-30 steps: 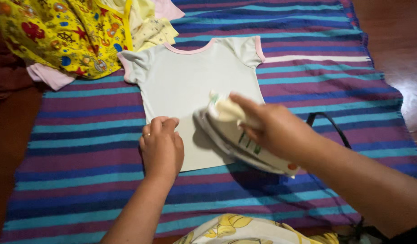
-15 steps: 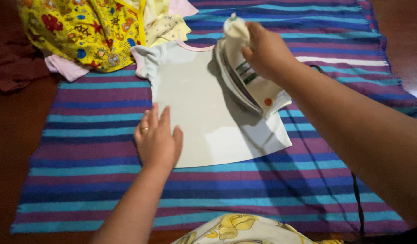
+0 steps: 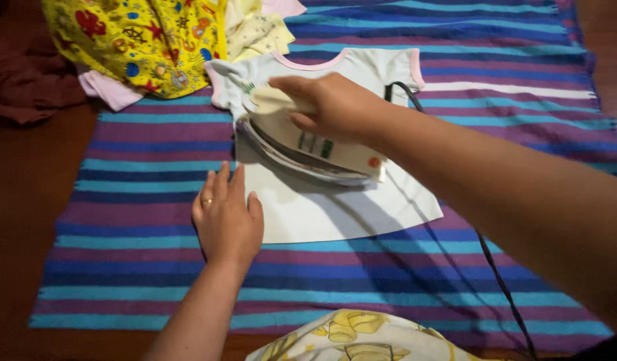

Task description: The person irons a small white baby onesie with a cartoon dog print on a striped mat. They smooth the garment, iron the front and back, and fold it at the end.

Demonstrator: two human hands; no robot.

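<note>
Firmly, the handle of a white electric iron (image 3: 308, 144) is being gripped by the right hand (image 3: 328, 103), fingers wrapped closed around a cloth-padded grip. The iron is being held on the left chest and sleeve area of a small pale t-shirt (image 3: 335, 207), its nose pointing toward the sleeve. Meanwhile the lower left corner of the shirt is being pinned by the left hand (image 3: 227, 220), which is being kept flat, fingers spread and holding nothing; a ring is being worn on one finger.

For a smooth pass, it is judged that the fabric should be kept taut under the flat hand, that hand should be kept well away from the hot sole, and the black cord (image 3: 455, 220) trailing over the shirt's right side should be kept from dragging across it.

The shirt is being shown spread face-down or plain-side up on a striped blue and purple mat (image 3: 134, 200); it is pale, with pink trim at neck and sleeves. A heap of yellow patterned clothes (image 3: 148, 40) is lying just beyond its collar.
</note>
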